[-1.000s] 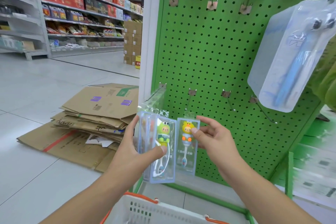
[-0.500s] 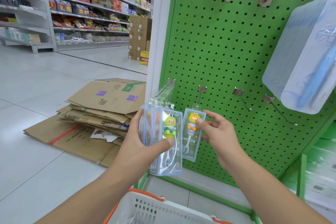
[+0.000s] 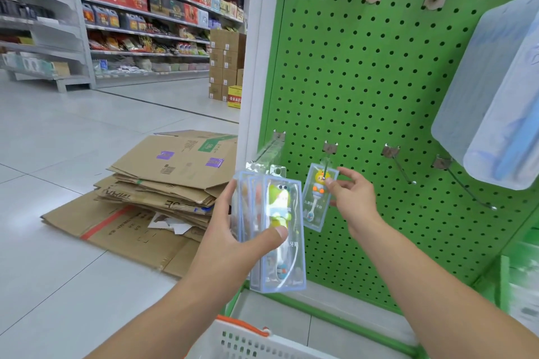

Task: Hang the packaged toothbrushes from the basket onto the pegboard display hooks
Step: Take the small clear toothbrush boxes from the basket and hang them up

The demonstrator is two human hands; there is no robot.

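Observation:
My left hand (image 3: 233, 230) grips a stack of clear toothbrush packs (image 3: 271, 230); the front one shows a green frog-shaped brush. My right hand (image 3: 350, 198) pinches a single pack with a yellow chick brush (image 3: 316, 198) by its right edge. Its hang tab is up at the second hook (image 3: 329, 154) of the lower row on the green pegboard (image 3: 364, 81); I cannot tell whether the tab is over the hook. The white basket (image 3: 248, 341) with an orange handle shows at the bottom edge.
Two bare hooks (image 3: 399, 166) stick out to the right in the lower row, and a clear pack tab hangs on the leftmost hook (image 3: 268, 148). A large blue toothbrush pack (image 3: 495, 96) hangs at upper right. Flattened cardboard (image 3: 163, 189) lies on the floor at left.
My right hand has lifted the chick pack up and toward the pegboard, from beside the stack to the second lower hook. My left hand has kept hold of the stack.

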